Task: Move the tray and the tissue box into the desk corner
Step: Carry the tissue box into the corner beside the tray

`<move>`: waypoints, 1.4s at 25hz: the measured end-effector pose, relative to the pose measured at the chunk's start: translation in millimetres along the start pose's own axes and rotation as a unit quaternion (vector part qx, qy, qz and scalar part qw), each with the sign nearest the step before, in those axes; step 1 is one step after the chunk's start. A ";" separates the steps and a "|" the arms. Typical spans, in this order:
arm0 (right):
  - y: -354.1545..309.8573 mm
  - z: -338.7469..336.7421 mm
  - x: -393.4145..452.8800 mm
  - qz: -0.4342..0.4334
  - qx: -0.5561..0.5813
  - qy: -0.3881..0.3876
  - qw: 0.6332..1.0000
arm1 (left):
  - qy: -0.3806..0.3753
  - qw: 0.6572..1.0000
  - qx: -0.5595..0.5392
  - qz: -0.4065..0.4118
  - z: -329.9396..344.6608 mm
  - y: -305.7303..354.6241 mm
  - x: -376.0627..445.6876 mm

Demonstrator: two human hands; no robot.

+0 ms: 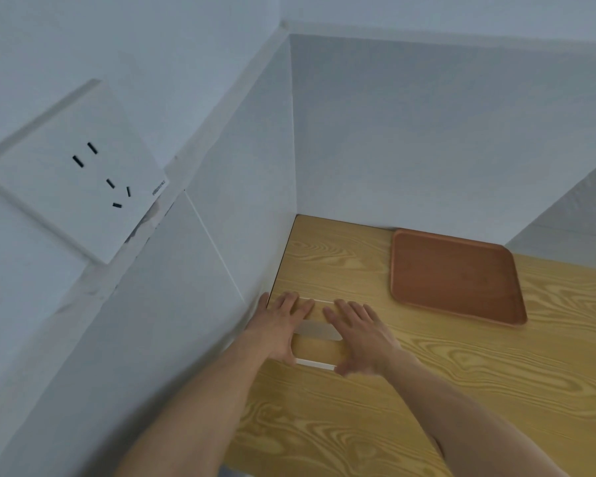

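Observation:
A tissue box with a wood-grain top and white edges lies on the wooden desk, close to the white left side panel. My left hand rests over its left end and my right hand over its right end, fingers spread, holding the box between them. Most of the box is hidden under my hands. An empty reddish-brown tray lies flat to the right, against the white back panel, well apart from both hands.
White panels meet at the desk's back-left corner, with bare wood between the corner and the box. A wall socket sits on the wall at the left. Beyond the tray, the back panel ends at a gap.

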State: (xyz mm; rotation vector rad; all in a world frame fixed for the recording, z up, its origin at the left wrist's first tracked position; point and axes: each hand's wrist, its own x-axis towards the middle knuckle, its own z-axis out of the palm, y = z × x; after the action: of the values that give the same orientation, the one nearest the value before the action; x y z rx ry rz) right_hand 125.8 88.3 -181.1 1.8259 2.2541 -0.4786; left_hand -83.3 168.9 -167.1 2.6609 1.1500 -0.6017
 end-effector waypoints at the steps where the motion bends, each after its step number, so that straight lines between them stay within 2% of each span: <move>1: 0.1 0.4 -1.4 0.002 0.006 -0.004 1.000 | -0.003 1.000 -0.006 -0.003 1.3 -0.1 -0.1; 5: -1.8 0.8 -15.3 0.010 0.023 0.004 1.000 | -0.003 1.000 -0.025 -0.019 6.9 4.4 -5.7; 10: -23.3 33.1 -60.9 0.009 0.029 0.089 0.996 | 0.093 0.989 -0.106 -0.036 43.2 25.1 -41.0; 14: -34.3 59.6 -90.7 0.017 0.028 0.105 0.994 | 0.147 0.985 -0.091 -0.030 81.7 45.9 -72.5; 26: -28.1 46.2 -81.7 0.051 0.054 0.073 0.995 | 0.144 0.983 -0.088 -0.071 73.2 53.8 -72.5; 35: 4.3 7.9 -21.3 0.050 0.049 0.048 0.996 | 0.119 0.985 -0.060 -0.107 23.0 32.9 -15.7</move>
State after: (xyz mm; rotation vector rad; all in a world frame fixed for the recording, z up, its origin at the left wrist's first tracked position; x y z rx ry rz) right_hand 134.2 66.7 -181.4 2.0416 2.2216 -0.5026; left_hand -75.8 128.7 -180.9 2.5777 1.4994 -0.2399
